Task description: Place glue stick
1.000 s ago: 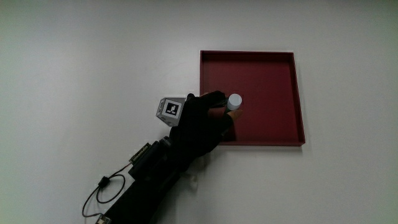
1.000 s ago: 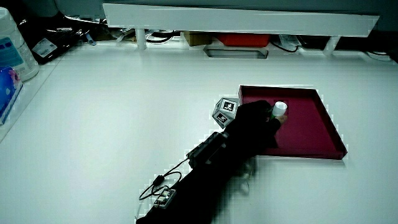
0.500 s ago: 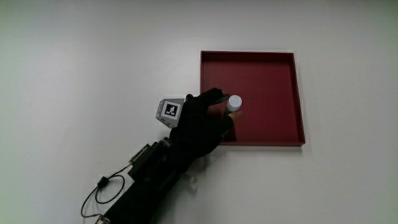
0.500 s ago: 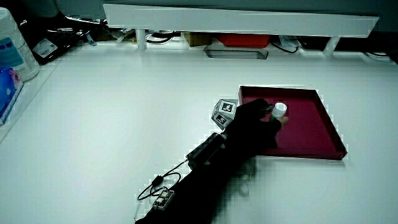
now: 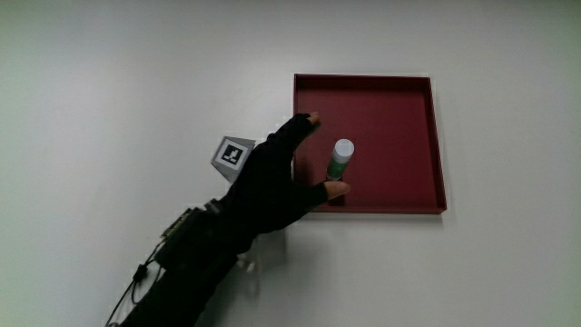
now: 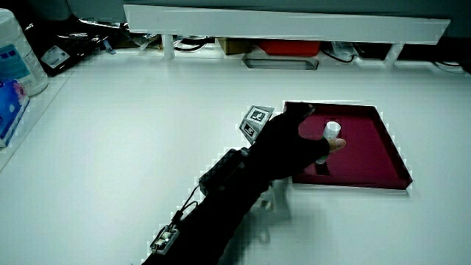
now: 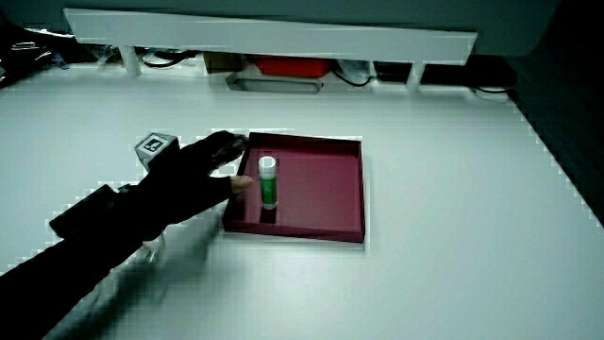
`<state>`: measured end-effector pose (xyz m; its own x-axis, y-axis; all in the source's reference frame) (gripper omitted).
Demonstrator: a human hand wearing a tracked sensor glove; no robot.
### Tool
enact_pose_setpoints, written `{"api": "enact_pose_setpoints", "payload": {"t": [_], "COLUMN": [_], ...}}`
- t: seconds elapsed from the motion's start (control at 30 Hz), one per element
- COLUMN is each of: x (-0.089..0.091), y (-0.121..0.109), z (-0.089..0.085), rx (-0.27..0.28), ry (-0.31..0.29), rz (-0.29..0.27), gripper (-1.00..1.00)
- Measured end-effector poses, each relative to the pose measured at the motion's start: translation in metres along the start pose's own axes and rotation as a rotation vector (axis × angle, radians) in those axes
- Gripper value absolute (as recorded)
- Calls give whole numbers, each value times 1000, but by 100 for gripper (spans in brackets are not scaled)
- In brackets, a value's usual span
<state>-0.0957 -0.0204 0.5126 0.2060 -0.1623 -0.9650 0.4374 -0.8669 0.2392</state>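
Observation:
A green glue stick [image 5: 339, 161] with a white cap stands upright inside the dark red tray [image 5: 399, 100], near the tray's edge closest to the hand; it also shows in both side views [image 6: 331, 133] [image 7: 269, 185]. The gloved hand [image 5: 277, 177] is beside the stick at the tray's rim, fingers spread and holding nothing. Its thumb tip lies close to the stick's base, and a finger reaches over the tray's rim. The patterned cube [image 5: 232, 153] sits on the back of the hand. The hand is seen in both side views [image 6: 291, 140] [image 7: 193, 179].
A white low partition [image 6: 287, 26] runs along the table's edge farthest from the person, with a red box [image 7: 288, 66] and cables under it. A white bottle [image 6: 18, 55] and a blue packet [image 6: 9, 110] stand at a table edge. A cable trails from the forearm [image 6: 213, 202].
The hand has let go of the glue stick and its fingers have spread. The hand has drawn back slightly from the tray, leaving the stick standing upright in it.

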Motion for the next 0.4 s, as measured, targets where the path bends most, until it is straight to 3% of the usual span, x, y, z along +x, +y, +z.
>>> {"api": "enact_pose_setpoints", "payload": {"t": [0.07,0.1,0.23,0.27,0.33,0.37,0.4], "x": [6,10,19,25,28,35,39], "y": [-3,-5,-12,-14,-17,-20,-22], "z": [6,8,21,23,29,31,36], "rx": [-33,-50,-104,-136,-180,-205,-211], "ry": [34,6,50,55,44,-14,6], "rz": [7,14,20,53,49,49,80], "gripper": [-100,-100,-100,-100,-100,-100,-100]}}
